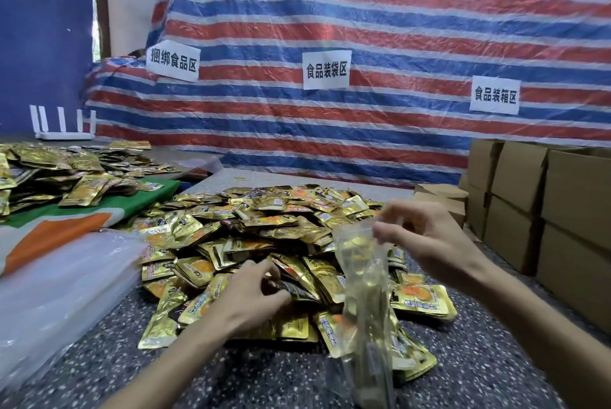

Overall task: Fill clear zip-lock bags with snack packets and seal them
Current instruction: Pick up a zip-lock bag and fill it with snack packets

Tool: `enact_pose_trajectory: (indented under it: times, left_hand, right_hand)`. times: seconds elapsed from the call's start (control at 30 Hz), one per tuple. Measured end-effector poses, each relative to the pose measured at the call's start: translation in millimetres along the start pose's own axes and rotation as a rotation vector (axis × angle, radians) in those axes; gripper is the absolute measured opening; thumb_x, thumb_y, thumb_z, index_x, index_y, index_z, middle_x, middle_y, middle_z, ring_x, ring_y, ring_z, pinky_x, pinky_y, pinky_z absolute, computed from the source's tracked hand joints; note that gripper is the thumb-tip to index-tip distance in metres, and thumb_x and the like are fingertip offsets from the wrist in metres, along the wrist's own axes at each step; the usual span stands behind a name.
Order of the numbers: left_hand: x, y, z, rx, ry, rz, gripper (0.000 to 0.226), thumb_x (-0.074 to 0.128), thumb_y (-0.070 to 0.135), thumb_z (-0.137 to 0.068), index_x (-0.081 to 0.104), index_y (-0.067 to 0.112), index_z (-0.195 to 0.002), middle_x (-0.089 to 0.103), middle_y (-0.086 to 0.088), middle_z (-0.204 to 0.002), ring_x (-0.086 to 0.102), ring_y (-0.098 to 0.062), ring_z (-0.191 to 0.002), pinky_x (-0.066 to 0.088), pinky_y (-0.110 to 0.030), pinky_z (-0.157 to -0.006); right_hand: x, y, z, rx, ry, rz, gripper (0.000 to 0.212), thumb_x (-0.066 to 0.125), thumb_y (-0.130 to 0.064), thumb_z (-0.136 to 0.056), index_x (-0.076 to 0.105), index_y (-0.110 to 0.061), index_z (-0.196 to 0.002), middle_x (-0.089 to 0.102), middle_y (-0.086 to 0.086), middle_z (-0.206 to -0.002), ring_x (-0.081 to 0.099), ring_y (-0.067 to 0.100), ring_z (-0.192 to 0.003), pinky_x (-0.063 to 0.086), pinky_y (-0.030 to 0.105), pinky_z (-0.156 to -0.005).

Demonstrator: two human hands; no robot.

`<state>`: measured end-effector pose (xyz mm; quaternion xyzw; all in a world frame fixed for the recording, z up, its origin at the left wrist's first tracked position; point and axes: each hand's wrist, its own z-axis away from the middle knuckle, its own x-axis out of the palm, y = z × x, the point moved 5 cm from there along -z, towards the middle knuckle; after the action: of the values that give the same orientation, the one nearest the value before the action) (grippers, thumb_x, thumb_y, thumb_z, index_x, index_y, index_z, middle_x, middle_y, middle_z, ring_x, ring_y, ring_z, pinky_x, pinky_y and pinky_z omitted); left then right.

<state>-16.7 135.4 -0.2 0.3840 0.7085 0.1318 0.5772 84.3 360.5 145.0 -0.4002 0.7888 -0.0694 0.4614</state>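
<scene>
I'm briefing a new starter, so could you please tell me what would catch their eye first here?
A heap of gold snack packets fills the middle of the table, where the left hand grips some and the right hand holds up a clear bag. Behind hangs a red, white and blue striped tarp with three signs; cardboard boxes stand stacked on the right.

A big pile of gold snack packets [264, 220] is lying on the speckled table [264, 375]. The left hand [254, 293] is reaching into the near side of the pile, and its fingers are curling around a few of them. The right hand [420, 236] is pinching the top of a clear bag [363, 293], which is hanging down in front of the pile. Brown boxes [545, 210] are standing at the right.
</scene>
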Motion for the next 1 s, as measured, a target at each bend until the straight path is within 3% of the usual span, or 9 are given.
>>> enact_pose_trajectory:
  times: [0.2, 0.37, 0.43, 0.53, 0.6, 0.77, 0.87, 1.0]
  left_hand:
    - [-66, 23, 8, 0.034, 0.274, 0.331, 0.022, 0.065, 0.039, -0.09, 0.065, 0.017, -0.089, 0.062, -0.009, -0.083, 0.052, -0.013, -0.065, 0.041, -0.021, -0.057]
    - [-129, 70, 10, 0.14, 0.43, 0.649, 0.048, 0.062, 0.056, -0.082, 0.064, 0.011, -0.098, 0.064, -0.022, -0.099, 0.06, -0.035, -0.085, 0.052, -0.049, -0.077]
    - [-137, 92, 9, 0.198, 0.4, 0.624, 0.05, 0.06, 0.06, -0.08, 0.062, 0.014, -0.099, 0.066, -0.018, -0.101, 0.063, -0.024, -0.082, 0.054, -0.04, -0.074]
    - [-132, 119, 3, 0.229, 0.299, 0.475, 0.054, 0.064, 0.062, -0.073, 0.062, 0.012, -0.092, 0.066, -0.007, -0.083, 0.058, -0.009, -0.068, 0.049, -0.027, -0.063]
    - [-130, 127, -2, 0.227, 0.267, 0.435, 0.051, 0.067, 0.059, -0.074, 0.063, 0.01, -0.088, 0.061, -0.001, -0.074, 0.056, -0.01, -0.064, 0.044, -0.027, -0.058]
    - [-132, 130, -13, 0.23, 0.201, 0.396, 0.033, 0.071, 0.049, -0.084, 0.07, 0.017, -0.085, 0.065, 0.001, -0.075, 0.055, -0.008, -0.063, 0.042, -0.027, -0.062]
    - [-135, 139, -18, 0.236, 0.207, 0.383, 0.035, 0.074, 0.05, -0.077, 0.07, 0.015, -0.079, 0.063, 0.009, -0.067, 0.053, -0.003, -0.057, 0.041, -0.025, -0.059]
    - [-134, 153, -23, 0.264, 0.121, 0.213, 0.037, 0.08, 0.05, -0.069, 0.071, 0.014, -0.074, 0.064, 0.004, -0.069, 0.055, -0.006, -0.063, 0.043, -0.023, -0.058]
  right_hand:
    - [4, -12, -6, -0.036, -0.033, -0.009, 0.017, 0.061, -0.035, -0.08, 0.071, -0.022, -0.077, 0.066, -0.011, -0.074, 0.057, 0.006, -0.073, 0.04, 0.028, -0.068]
    - [9, -22, -10, -0.09, -0.117, 0.022, 0.014, 0.065, -0.034, -0.085, 0.073, -0.023, -0.081, 0.065, -0.021, -0.078, 0.058, 0.001, -0.08, 0.039, 0.021, -0.07]
    - [12, -27, -11, -0.129, -0.123, 0.044, 0.01, 0.071, -0.025, -0.09, 0.076, -0.02, -0.084, 0.066, -0.019, -0.078, 0.06, 0.002, -0.081, 0.041, 0.02, -0.071]
    - [12, -34, -12, -0.18, -0.109, 0.072, 0.007, 0.072, -0.021, -0.091, 0.076, -0.02, -0.086, 0.07, -0.016, -0.083, 0.063, 0.005, -0.083, 0.044, 0.015, -0.073]
    - [7, -34, -12, -0.172, -0.079, 0.084, 0.007, 0.071, -0.028, -0.091, 0.076, -0.025, -0.088, 0.071, -0.017, -0.085, 0.064, 0.003, -0.085, 0.046, 0.018, -0.074]
    - [-9, -35, -10, -0.15, 0.034, 0.038, 0.018, 0.065, -0.046, -0.083, 0.075, -0.031, -0.086, 0.073, -0.016, -0.087, 0.068, 0.007, -0.086, 0.057, 0.039, -0.075]
    - [-9, -37, -8, -0.17, 0.045, 0.023, 0.022, 0.065, -0.048, -0.08, 0.077, -0.03, -0.087, 0.074, -0.014, -0.086, 0.068, 0.009, -0.083, 0.056, 0.039, -0.072]
    - [-9, -38, -11, -0.166, 0.056, 0.039, 0.015, 0.069, -0.038, -0.084, 0.078, -0.028, -0.089, 0.073, -0.012, -0.084, 0.067, 0.008, -0.082, 0.054, 0.033, -0.07]
